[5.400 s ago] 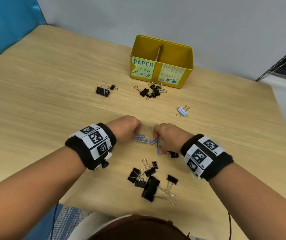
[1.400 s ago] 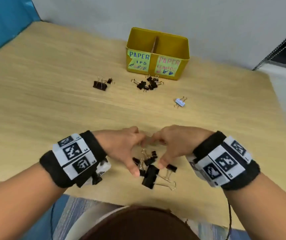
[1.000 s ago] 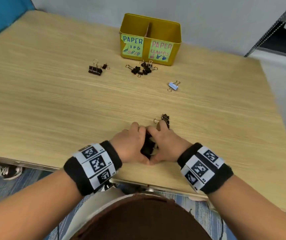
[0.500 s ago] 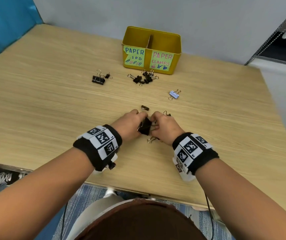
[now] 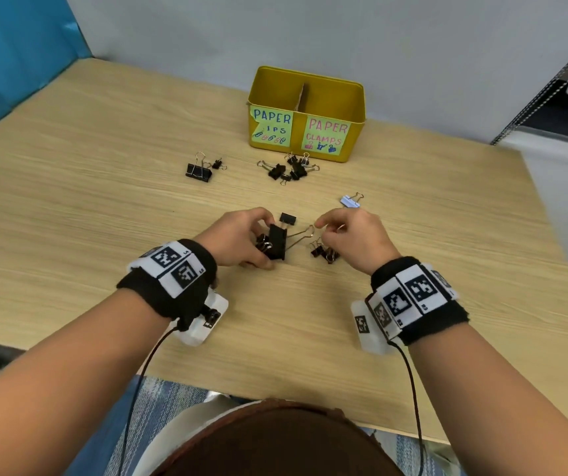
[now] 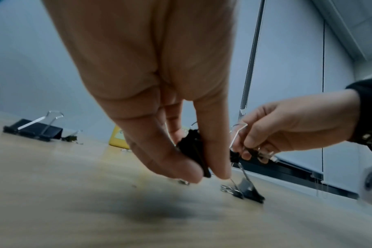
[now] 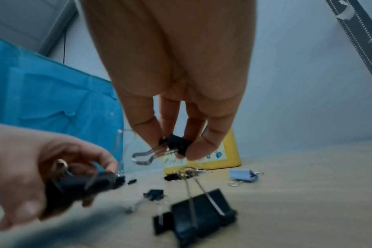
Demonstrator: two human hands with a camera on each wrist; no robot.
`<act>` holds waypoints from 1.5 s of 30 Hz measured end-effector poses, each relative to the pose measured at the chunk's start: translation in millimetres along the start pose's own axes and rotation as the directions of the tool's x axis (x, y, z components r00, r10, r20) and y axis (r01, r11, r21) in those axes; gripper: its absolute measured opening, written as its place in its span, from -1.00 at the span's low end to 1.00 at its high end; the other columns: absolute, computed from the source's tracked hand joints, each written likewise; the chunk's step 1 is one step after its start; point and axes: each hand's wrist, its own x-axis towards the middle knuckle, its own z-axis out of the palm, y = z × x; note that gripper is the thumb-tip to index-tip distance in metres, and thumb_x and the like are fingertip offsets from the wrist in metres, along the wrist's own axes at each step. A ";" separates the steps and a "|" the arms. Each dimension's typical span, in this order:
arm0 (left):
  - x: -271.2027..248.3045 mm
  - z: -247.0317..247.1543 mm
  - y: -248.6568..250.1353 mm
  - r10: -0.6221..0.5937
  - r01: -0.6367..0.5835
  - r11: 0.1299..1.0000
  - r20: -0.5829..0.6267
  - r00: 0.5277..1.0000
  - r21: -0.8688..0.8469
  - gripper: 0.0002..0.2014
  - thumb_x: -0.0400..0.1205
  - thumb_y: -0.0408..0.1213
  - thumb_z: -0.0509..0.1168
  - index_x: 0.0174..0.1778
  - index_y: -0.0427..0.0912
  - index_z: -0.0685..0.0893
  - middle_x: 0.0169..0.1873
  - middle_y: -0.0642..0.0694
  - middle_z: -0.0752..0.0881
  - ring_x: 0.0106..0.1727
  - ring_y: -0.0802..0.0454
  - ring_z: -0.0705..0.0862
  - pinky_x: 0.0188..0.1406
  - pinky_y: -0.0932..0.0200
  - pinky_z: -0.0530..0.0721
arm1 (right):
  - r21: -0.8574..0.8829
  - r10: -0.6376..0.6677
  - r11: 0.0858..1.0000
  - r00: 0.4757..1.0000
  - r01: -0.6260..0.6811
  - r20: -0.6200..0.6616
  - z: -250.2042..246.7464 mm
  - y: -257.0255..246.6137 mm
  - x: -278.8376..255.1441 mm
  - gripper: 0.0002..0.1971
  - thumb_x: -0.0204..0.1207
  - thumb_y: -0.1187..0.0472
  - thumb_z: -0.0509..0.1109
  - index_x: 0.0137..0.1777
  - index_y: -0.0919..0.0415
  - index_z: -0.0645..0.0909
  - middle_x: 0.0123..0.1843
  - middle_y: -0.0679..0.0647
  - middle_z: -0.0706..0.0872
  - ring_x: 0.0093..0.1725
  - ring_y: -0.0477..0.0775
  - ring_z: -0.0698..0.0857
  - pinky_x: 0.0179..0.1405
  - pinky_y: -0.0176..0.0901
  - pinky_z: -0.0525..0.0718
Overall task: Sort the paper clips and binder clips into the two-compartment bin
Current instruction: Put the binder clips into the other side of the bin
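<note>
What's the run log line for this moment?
left hand: grips big clip | right hand: pinches small clip | bin: unreached

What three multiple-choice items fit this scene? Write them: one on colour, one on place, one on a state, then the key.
1. The bin is: A red; B yellow; C white.
2. The light-blue binder clip lies: A on the table, just beyond the right hand; B inside the bin; C at the table's near edge.
3. The left hand: A lies flat and open; B holds a pen; C grips a large black binder clip.

Key: 1 B, its walls are plainly yellow; 2 A, the head view shows it on bare wood past the knuckles; 3 C, its fingers curl round the clip's black body.
</note>
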 end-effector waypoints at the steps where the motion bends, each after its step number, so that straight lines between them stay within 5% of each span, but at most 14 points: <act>1: 1.3 -2.6 -0.5 -0.005 0.005 1.000 -0.010 1.000 -0.018 -0.36 0.28 -0.34 0.59 0.24 0.02 0.50 0.06 0.01 0.56 -0.17 0.11 0.61 -0.18 0.21 0.59 | -0.044 0.002 0.999 1.000 -0.003 -0.031 0.6 3.0 3.5 -0.75 0.55 0.29 0.30 0.15 0.19 0.73 0.04 0.06 0.76 -0.06 -0.11 0.62 -0.12 -0.45 0.53; 3: 4.3 -7.0 -0.5 -0.006 0.005 0.999 -0.024 1.000 -0.042 -0.38 0.27 -0.33 0.60 0.20 0.04 0.50 0.05 0.00 0.58 -0.16 0.08 0.61 -0.12 0.16 0.58 | -0.118 0.008 0.993 0.999 -0.012 -0.036 5.6 7.8 8.8 -0.73 0.59 0.17 0.30 0.19 0.23 0.71 0.20 0.13 0.73 0.14 -0.01 0.66 0.09 -0.33 0.54; 7: 12.5 -14.0 3.2 0.010 -0.014 0.997 -0.047 0.999 -0.073 -0.41 0.26 -0.34 0.60 0.09 0.11 0.49 0.03 -0.01 0.59 -0.15 0.05 0.62 -0.11 0.14 0.60 | -0.329 0.075 0.944 0.981 -0.011 0.181 23.8 13.2 7.7 -0.39 0.47 -0.11 0.39 0.50 0.06 0.43 0.41 0.15 0.45 0.43 0.18 0.42 0.43 0.03 0.46; 10: 19.5 -17.6 7.5 0.018 -0.021 0.997 -0.046 0.999 -0.074 -0.42 0.25 -0.37 0.60 0.07 0.10 0.49 0.02 -0.02 0.60 -0.17 0.03 0.64 -0.13 0.14 0.63 | -0.407 0.023 0.911 0.979 0.062 0.202 32.7 13.6 6.9 -0.49 0.51 0.02 0.38 0.46 -0.04 0.44 0.38 0.11 0.43 0.37 0.18 0.43 0.40 0.05 0.50; 13: 27.6 -21.9 12.0 0.025 -0.028 0.995 -0.038 0.999 -0.096 -0.41 0.26 -0.41 0.59 0.11 0.05 0.51 -0.02 -0.02 0.58 -0.24 0.06 0.63 -0.28 0.21 0.62 | -0.325 -0.037 0.940 0.979 0.102 0.202 31.8 16.1 13.0 -0.71 0.55 0.25 0.35 0.26 0.08 0.60 0.24 0.14 0.51 0.24 0.17 0.58 0.26 -0.07 0.60; 18: 44.9 -33.9 26.5 0.051 -0.054 0.995 -0.037 0.998 -0.084 -0.38 0.27 -0.43 0.59 0.18 0.01 0.52 -0.04 0.00 0.57 -0.31 0.12 0.62 -0.37 0.31 0.64 | -0.276 -0.046 0.954 0.966 0.118 0.254 13.6 20.8 30.4 -0.75 0.54 0.33 0.35 0.20 0.20 0.66 0.15 0.15 0.64 0.15 0.11 0.63 0.08 -0.25 0.56; 21: 60.2 -47.8 44.8 0.076 -0.081 0.991 -0.046 0.996 -0.105 -0.39 0.29 -0.52 0.55 0.18 -0.01 0.51 -0.02 -0.04 0.56 -0.37 0.11 0.65 -0.52 0.42 0.67 | -0.118 -0.008 0.992 0.980 0.032 0.199 -7.8 20.4 47.6 -0.78 0.53 0.36 0.37 0.14 0.25 0.69 -0.09 0.07 0.62 -0.07 -0.02 0.58 -0.21 -0.46 0.50; 24: 77.7 -64.8 72.9 0.121 -0.128 0.990 -0.122 0.985 -0.055 -0.35 0.31 -0.49 0.54 0.29 -0.09 0.49 0.13 -0.14 0.60 -0.25 0.06 0.66 -0.36 0.27 0.71 | 0.138 0.034 0.989 0.997 -0.043 0.070 -36.8 11.1 73.9 -0.82 0.52 0.42 0.36 0.07 0.24 0.70 -0.21 0.07 0.65 -0.28 -0.03 0.62 -0.38 -0.43 0.60; 27: 99.8 -81.5 105.7 0.173 -0.156 0.984 -0.282 0.944 0.082 -0.31 0.33 -0.41 0.54 0.38 -0.13 0.45 0.27 -0.13 0.60 0.16 -0.07 0.64 0.11 0.12 0.65 | 0.288 0.058 0.958 0.985 -0.008 -0.165 -71.3 -2.6 107.5 -0.84 0.51 0.39 0.39 -0.02 0.13 0.67 -0.16 0.15 0.69 -0.24 0.09 0.65 -0.28 -0.10 0.73; 30: 132.9 -96.7 133.3 0.181 -0.145 0.982 -0.371 0.911 0.122 -0.33 0.33 -0.38 0.56 0.36 -0.16 0.47 0.25 -0.18 0.63 0.23 -0.13 0.63 0.17 0.05 0.66 | 0.371 0.119 0.928 0.915 0.036 -0.385 -100.5 -19.6 150.0 -0.84 0.49 0.36 0.40 -0.09 0.06 0.64 -0.18 0.09 0.67 -0.12 0.18 0.73 -0.10 0.07 0.79; 34: 166.7 -101.6 146.8 0.167 -0.097 0.971 -0.333 0.928 0.219 -0.32 0.32 -0.31 0.57 0.35 -0.22 0.46 0.22 -0.23 0.66 0.23 -0.18 0.63 0.10 0.05 0.61 | 0.305 0.152 0.952 0.852 0.009 -0.501 -105.8 -36.3 193.9 -0.79 0.52 0.32 0.35 0.11 0.16 0.70 0.01 0.12 0.74 0.05 0.09 0.73 0.24 -0.08 0.67; 39: 165.4 -100.3 129.4 0.170 -0.064 0.934 -0.279 0.945 0.351 -0.22 0.35 -0.12 0.54 0.47 -0.13 0.39 0.39 -0.13 0.57 0.40 -0.12 0.52 0.41 -0.09 0.49 | 0.212 0.136 0.975 0.937 -0.069 -0.321 -90.3 -41.5 208.6 -0.73 0.58 0.25 0.26 0.20 0.16 0.69 0.23 0.15 0.74 0.18 0.11 0.71 0.27 -0.13 0.64; 43: 127.4 -108.9 86.1 0.066 0.002 0.974 -0.291 0.955 0.227 -0.50 0.43 -0.23 0.49 0.28 -0.11 0.52 0.22 -0.10 0.61 0.17 -0.06 0.58 0.16 0.06 0.57 | 0.017 0.034 0.999 0.923 -0.030 -0.382 -83.1 -28.1 184.6 -0.75 0.57 0.23 0.26 0.17 0.11 0.71 0.26 0.14 0.71 0.26 0.12 0.65 0.26 -0.20 0.54; 45: 109.6 -110.2 57.2 -0.048 0.108 0.965 -0.244 0.969 0.238 -0.53 0.41 -0.27 0.50 0.23 -0.09 0.56 0.24 -0.15 0.57 0.21 -0.11 0.55 0.19 -0.01 0.59 | -0.090 0.000 0.995 0.932 -0.035 -0.363 -72.7 -17.6 162.7 -0.78 0.57 0.19 0.28 0.13 0.12 0.70 0.22 0.18 0.68 0.22 0.17 0.65 0.22 -0.14 0.56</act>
